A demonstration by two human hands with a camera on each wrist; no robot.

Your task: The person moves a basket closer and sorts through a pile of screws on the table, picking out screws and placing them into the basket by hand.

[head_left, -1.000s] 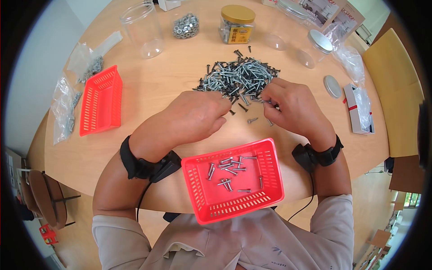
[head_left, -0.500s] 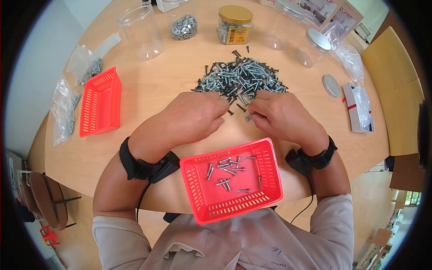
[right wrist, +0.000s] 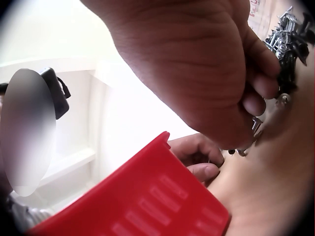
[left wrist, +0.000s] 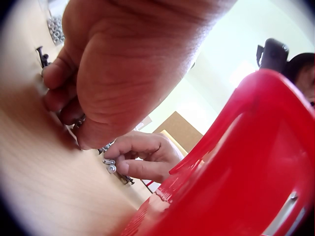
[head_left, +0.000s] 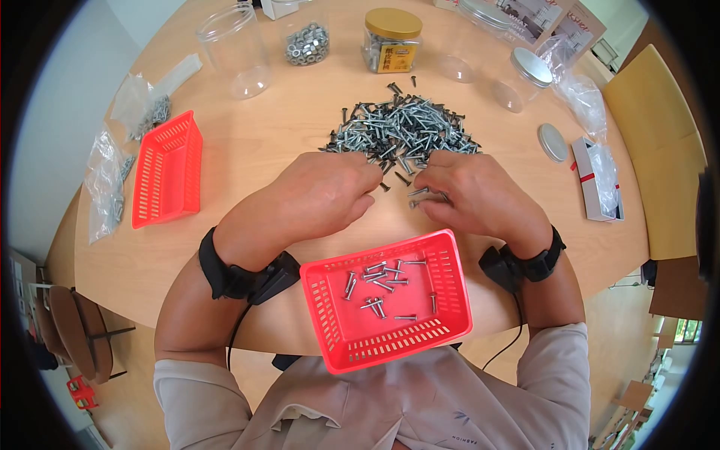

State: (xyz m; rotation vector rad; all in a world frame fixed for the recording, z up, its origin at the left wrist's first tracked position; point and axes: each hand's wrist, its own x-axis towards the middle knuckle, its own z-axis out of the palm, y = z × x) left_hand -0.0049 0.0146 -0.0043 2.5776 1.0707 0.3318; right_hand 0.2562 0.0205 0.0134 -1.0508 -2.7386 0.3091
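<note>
A pile of silver and black screws point(head_left: 405, 127) lies on the table. My right hand point(head_left: 480, 191) is at its near right edge, pinching silver screws point(left wrist: 111, 166) between thumb and fingers; their heads point left. At the pile's near left edge is my left hand point(head_left: 322, 187), fingers curled down close to the tabletop. A bit of metal shows by its thumb in the left wrist view, but I cannot tell whether the hand holds it. Nearer my body sits a red basket point(head_left: 322, 319) with several silver screws point(head_left: 386, 277) in it.
Another red basket point(head_left: 171, 172) stands at the left, beside plastic bags of hardware point(head_left: 109, 187). Along the back are a clear jar point(head_left: 238, 60), a container of nuts point(head_left: 307, 46), a gold-lidded jar point(head_left: 394, 41) and a silver-lidded jar point(head_left: 525, 75). At right are a lid point(head_left: 553, 142) and white box point(head_left: 592, 187).
My right hand has moved left and nearer me, off the pile's right side, and now shows screws sticking out of its fingertips. The left hand has hardly moved.
</note>
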